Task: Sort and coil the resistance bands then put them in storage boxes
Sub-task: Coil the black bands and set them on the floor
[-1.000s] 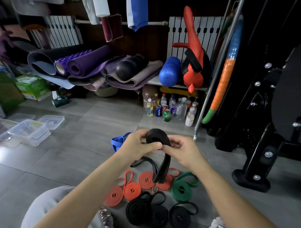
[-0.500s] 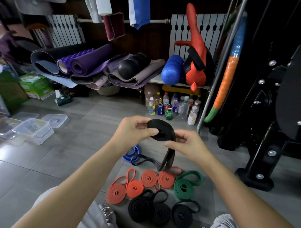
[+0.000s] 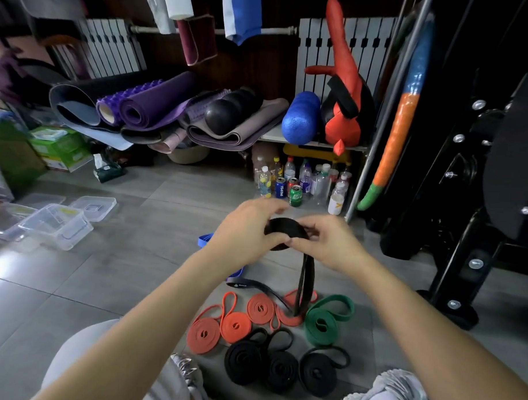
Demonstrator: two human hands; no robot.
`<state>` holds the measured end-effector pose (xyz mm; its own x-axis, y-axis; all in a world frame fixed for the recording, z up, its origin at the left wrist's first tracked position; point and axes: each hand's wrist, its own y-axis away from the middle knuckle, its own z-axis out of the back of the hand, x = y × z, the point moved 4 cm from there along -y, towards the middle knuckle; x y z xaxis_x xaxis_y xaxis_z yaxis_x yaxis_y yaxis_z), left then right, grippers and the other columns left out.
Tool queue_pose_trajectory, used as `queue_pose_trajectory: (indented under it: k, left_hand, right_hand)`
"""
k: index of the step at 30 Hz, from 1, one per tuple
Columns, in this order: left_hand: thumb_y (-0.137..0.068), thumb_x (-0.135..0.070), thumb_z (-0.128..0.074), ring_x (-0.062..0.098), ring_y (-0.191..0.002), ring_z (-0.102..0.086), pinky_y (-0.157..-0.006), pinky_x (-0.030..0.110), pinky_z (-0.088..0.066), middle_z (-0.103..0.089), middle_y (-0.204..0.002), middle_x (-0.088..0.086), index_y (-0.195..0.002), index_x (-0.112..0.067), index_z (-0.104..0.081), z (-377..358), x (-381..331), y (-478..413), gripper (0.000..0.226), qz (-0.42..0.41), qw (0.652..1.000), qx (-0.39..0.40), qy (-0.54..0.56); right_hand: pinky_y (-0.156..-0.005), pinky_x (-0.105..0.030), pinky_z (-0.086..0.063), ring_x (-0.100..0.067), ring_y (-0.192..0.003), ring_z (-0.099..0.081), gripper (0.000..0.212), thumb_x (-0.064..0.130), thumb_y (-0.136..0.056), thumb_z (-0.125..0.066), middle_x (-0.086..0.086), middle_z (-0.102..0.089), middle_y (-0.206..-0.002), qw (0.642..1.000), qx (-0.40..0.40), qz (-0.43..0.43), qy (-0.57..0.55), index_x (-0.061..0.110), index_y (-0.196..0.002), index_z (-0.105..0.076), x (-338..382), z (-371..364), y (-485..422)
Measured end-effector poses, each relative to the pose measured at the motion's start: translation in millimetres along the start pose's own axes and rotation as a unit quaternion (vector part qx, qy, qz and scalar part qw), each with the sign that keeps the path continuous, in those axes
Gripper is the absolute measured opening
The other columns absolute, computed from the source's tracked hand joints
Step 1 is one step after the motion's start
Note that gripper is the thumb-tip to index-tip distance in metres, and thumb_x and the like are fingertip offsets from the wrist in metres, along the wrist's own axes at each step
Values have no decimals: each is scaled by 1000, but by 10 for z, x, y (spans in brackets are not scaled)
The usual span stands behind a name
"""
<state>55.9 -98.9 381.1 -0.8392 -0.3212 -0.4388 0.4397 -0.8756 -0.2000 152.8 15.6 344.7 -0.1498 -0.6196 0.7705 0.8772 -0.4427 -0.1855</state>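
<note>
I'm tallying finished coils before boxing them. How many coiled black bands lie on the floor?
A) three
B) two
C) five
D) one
A: three black coils lie side by side nearest the person, below the orange coils; another black band, only part coiled, is gripped by the left hand and right hand.

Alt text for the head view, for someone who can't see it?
Left hand and right hand grip a half-coiled black band over the floor, its tail hanging down. Coiled orange bands, a green band and black coils lie below; clear storage boxes sit at left.
</note>
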Motion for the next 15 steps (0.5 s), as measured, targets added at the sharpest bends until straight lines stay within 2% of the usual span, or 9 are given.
queue_pose_trajectory:
  k: [3, 5, 7, 11, 13, 15]
  left_hand:
    - [-82, -31, -68, 21, -93, -58, -72, 27, -40, -66, -100, 0, -109, -20, -64, 82, -63, -77, 30, -24, 992, 73, -97]
    - [-81, -31, -68, 21, -89, -59, -73, 29, -43, -67, -94, 2, -106, -18, -67, 128, -68, -102, 28, -29, 990, 86, -106]
    - [-81, -27, -69, 18, -88, -59, -75, 28, -43, -68, -94, 1, -106, -18, -68, 191, -63, -85, 27, -34, 995, 63, -71]
    - [-77, -13, -73, 9, -81, -62, -79, 19, -46, -68, -89, -3, -97, -20, -70, 321, -4, -39, 21, -5, 994, -17, 107]
    - [-78, -3, -72, 5, -74, -64, -77, 18, -51, -69, -85, -1, -91, -23, -67, 337, 15, -22, 24, 22, 970, -39, 240]
    - [-80, 2, -68, 3, -73, -66, -72, 16, -53, -71, -82, -3, -90, -22, -66, 340, 33, -12, 26, 45, 926, -61, 370]
  right_hand:
    - [-65, -33, -47, -13, -69, -59, 14, 26, -76, -75, 0, -67, -73, 997, 11, 21, 69, 20, -88, -71, 62, -22, -34]
    - [-70, -33, -50, -12, -74, -63, 14, 25, -74, -77, 2, -69, -76, 999, 27, 7, 23, 23, -85, -69, 79, -28, -37]
    - [-76, -29, -52, -6, -74, -64, 22, 19, -71, -80, 8, -69, -77, 999, 34, -6, -42, 31, -82, -66, 93, -5, -32]
    - [-83, -23, -52, -2, -80, -65, 21, 14, -70, -81, 10, -70, -82, 996, 35, -1, -78, 26, -82, -69, 102, 82, -66]
    - [-81, -18, -52, 0, -77, -65, 25, 7, -71, -79, 11, -70, -82, 991, 29, 2, -133, 26, -82, -68, 125, 109, -93]
    - [-78, -14, -51, 2, -76, -65, 29, 1, -72, -76, 9, -70, -84, 984, 16, 10, -176, 26, -85, -67, 153, 127, -126]
